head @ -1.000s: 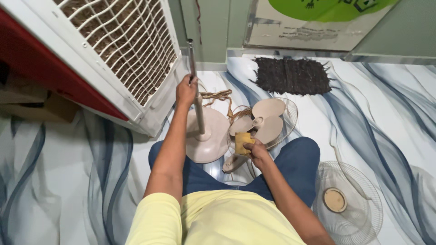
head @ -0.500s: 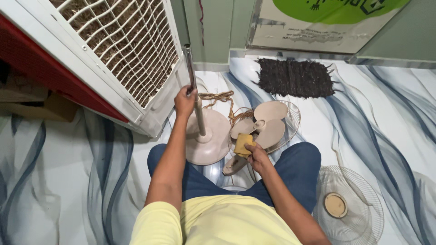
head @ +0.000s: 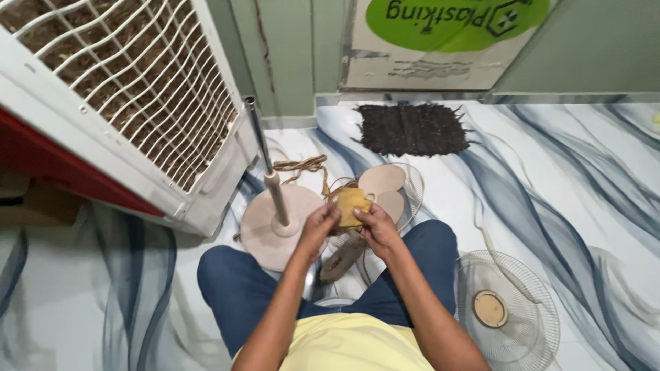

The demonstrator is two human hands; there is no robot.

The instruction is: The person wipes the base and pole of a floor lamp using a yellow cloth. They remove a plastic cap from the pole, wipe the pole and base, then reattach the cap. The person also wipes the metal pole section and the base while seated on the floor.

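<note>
- Both hands are up together in front of the lap, pinching the same thing: a small folded yellow cloth. Left hand has it from its left edge, right hand from the lower right, so the cloth sits right between the fingertips, a bit toward the far side of them.
- Neither hand is really nearer, it's shared. The cloth looks roughly squarish, bunched up, so no clear long axis that I can make out. Soft, matte, slightly crumpled.
- Just left of the left hand: a fan stand, round beige base flat on the floor with a metal pole rising from it and leaning a touch left at the top. The base looks like smooth plastic; the pole is shiny up high with a beige collar lower down.
- Just beyond the hands: beige fan blades lying in a wire guard, plus a tangle of brownish cord.
- Right of the right hand, well apart: another round wire grille with a tan centre disc.
- Further out: a dark shaggy mat, and off to the left a big white cooler with a lattice front.
- The floor is glossy, with a white and blue-grey swirl pattern.
</note>
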